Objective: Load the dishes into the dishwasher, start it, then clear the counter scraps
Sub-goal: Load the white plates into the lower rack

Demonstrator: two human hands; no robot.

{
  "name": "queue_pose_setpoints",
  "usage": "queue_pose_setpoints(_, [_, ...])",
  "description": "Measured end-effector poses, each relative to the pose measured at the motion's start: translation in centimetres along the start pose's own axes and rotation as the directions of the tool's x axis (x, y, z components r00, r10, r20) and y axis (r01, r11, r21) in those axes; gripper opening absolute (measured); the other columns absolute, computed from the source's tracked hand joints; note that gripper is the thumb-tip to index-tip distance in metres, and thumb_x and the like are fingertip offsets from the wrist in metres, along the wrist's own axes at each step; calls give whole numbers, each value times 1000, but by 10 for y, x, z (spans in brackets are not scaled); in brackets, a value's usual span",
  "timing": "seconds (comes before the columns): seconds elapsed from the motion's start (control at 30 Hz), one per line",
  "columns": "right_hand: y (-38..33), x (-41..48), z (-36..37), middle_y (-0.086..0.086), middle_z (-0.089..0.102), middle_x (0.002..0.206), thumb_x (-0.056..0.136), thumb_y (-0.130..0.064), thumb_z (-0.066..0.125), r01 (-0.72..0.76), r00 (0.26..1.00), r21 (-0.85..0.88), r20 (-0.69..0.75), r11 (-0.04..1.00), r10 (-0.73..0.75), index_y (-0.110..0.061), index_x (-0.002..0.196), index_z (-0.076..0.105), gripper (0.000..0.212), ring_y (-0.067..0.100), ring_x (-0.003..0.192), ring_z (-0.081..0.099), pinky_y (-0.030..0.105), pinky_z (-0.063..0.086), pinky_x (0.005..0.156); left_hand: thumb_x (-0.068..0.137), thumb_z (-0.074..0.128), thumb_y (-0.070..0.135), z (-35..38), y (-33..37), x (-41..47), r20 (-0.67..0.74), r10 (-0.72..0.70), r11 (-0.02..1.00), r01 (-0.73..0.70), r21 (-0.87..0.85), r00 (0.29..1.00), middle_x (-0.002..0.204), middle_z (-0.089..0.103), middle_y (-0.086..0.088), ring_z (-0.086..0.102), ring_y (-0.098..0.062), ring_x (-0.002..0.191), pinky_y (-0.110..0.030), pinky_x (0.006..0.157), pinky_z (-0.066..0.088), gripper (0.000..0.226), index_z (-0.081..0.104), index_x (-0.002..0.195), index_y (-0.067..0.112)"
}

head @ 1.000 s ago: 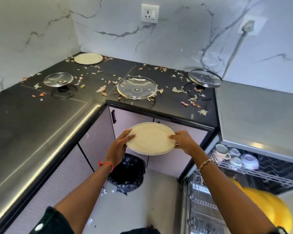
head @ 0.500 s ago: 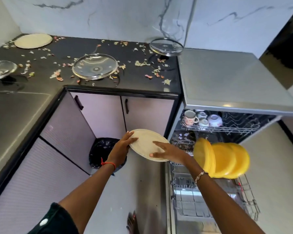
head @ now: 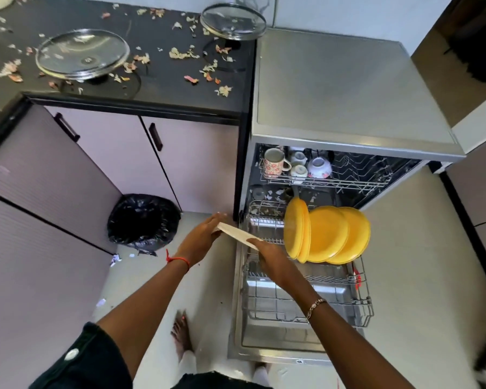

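I hold a cream plate (head: 236, 233) edge-on between both hands, just above the left end of the pulled-out lower rack (head: 306, 293). My left hand (head: 201, 234) grips its left rim and my right hand (head: 272, 256) its right rim. Several yellow plates (head: 326, 234) stand upright in that rack, to the right of my hands. The open dishwasher (head: 348, 88) has an upper rack (head: 348, 178) holding a floral mug (head: 274, 162), small cups and a bowl (head: 319, 167). Two glass lids (head: 82, 54) (head: 233, 21) lie on the black counter (head: 163, 88) among scattered scraps (head: 183, 53).
A bin lined with a black bag (head: 143, 220) stands on the floor left of the dishwasher, under the pink cabinet doors (head: 110, 164). The dishwasher door (head: 278, 341) lies open flat below the rack. My bare foot (head: 181, 335) is on the floor beside it.
My view has swung right and down from the counter to the dishwasher. Both hands have carried the cream plate down and right, tilting it on edge over the lower rack.
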State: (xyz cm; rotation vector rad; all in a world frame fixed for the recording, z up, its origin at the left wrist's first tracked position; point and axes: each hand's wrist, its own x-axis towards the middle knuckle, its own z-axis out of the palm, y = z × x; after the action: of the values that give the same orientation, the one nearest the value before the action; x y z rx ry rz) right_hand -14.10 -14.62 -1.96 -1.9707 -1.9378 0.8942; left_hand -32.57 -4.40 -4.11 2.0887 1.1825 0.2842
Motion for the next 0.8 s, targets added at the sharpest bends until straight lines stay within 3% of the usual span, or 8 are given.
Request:
queue_pose_setpoints(0.1, [39, -13, -6, 22, 61, 112, 93, 3, 42, -7, 1000, 100, -16, 995, 9, -8, 137, 42, 45, 30, 89, 61, 29, 48, 74, 94, 57, 16, 35, 21, 2, 20, -83, 996, 83, 18, 996, 158, 15, -8, 24, -26, 143, -39, 114, 27, 76, 8, 152, 12])
queue_pose_setpoints(0.17, [60, -18, -10, 17, 61, 101, 94, 1, 43, -40, 999, 144, -23, 989, 44, -7, 135, 43, 42, 17, 72, 55, 13, 42, 57, 90, 63, 18, 55, 29, 3, -1, -116, 993, 116, 26, 993, 159, 1, -8, 9, -24, 147, -34, 117, 17, 90, -3, 151, 9])
queue_pose_setpoints(0.2, [70, -20, -12, 16, 60, 100, 94, 0, 43, -65, 997, 168, -21, 984, 69, -6, 135, 42, 41, 13, 70, 53, 11, 39, 56, 88, 66, 20, 65, 32, 3, -3, -131, 991, 131, 38, 991, 159, -1, -9, 6, -24, 147, -32, 118, 13, 95, -5, 150, 7])
queue_pose_setpoints(0.4, [121, -4, -17, 24, 55, 118, 96, -3, 41, -198, 975, 254, -53, 947, 218, 0, 135, 37, 39, 29, 93, 58, 29, 50, 68, 87, 65, 33, 116, 28, 6, 121, -205, 964, 179, 199, 971, 157, -15, -12, -10, -25, 146, -34, 119, 2, 104, -16, 146, 4])
queue_pose_setpoints(0.5, [143, 12, -11, 22, 51, 127, 95, -3, 42, -270, 948, 300, -84, 915, 307, 0, 137, 35, 42, 34, 108, 54, 21, 45, 74, 88, 62, 34, 137, 20, 13, 186, -226, 954, 178, 241, 956, 157, -17, -11, -14, -24, 146, -35, 117, -2, 103, -17, 146, 4])
queue_pose_setpoints(0.7, [187, 54, 19, 22, 47, 134, 95, 0, 44, -343, 896, 370, -145, 863, 419, 0, 140, 31, 47, 35, 113, 52, -1, 39, 62, 89, 61, 35, 178, -12, 40, 271, -236, 953, 168, 252, 933, 153, -25, -7, -20, -21, 144, -31, 115, -9, 102, -19, 146, 6])
queue_pose_setpoints(0.8, [208, 77, 35, 21, 47, 135, 95, -1, 45, -365, 877, 357, -177, 860, 446, 1, 139, 31, 47, 36, 117, 52, 12, 44, 74, 90, 60, 33, 201, -33, 58, 301, -228, 950, 144, 276, 926, 153, -26, -8, -26, -19, 139, -29, 113, -12, 102, -25, 141, 8])
